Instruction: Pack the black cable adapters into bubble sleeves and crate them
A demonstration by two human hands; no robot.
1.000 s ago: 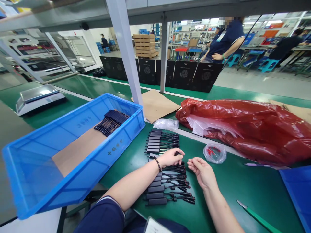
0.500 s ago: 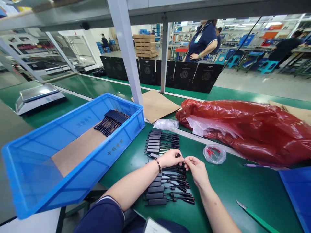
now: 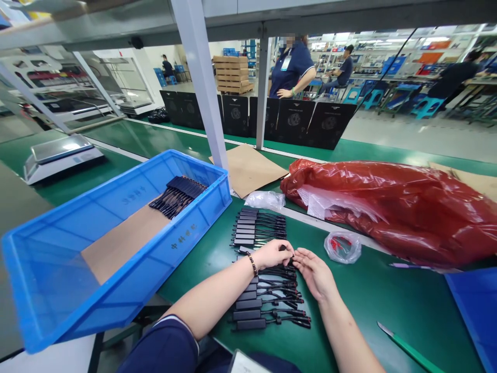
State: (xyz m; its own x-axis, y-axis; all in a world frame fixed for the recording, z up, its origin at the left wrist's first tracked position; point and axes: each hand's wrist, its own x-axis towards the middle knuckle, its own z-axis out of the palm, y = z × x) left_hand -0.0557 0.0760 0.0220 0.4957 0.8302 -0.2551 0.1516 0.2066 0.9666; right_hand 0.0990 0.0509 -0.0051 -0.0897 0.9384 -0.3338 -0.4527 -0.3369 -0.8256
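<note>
Over the middle of a row of black cables with flat box-shaped bodies [image 3: 249, 314], my left hand [image 3: 274, 255] is closed on one black cable [image 3: 283, 248], of which only a small dark part shows. Facing it, my right hand [image 3: 313, 270] has its thumb and fingertips drawn together at the end of that cable. Whatever lies between those right fingertips is too small to make out. Below my wrists, cable ends with reddish tips point to the right. Another group of the same cables [image 3: 245, 228] lies side by side beyond my left hand.
A blue bin [image 3: 194, 228] on the left holds more black cables on brown cardboard. Beyond my hands lie a red plastic bag [image 3: 388, 202] and a clear bag [image 3: 342, 247] with red bits. A green-handled knife [image 3: 411, 348] lies at lower right. A metal post [image 3: 202, 83] rises ahead.
My right fingers have loosened and straightened a little beside my left fingertips. My left hand has barely moved. In the background, a standing person has shifted left.
</note>
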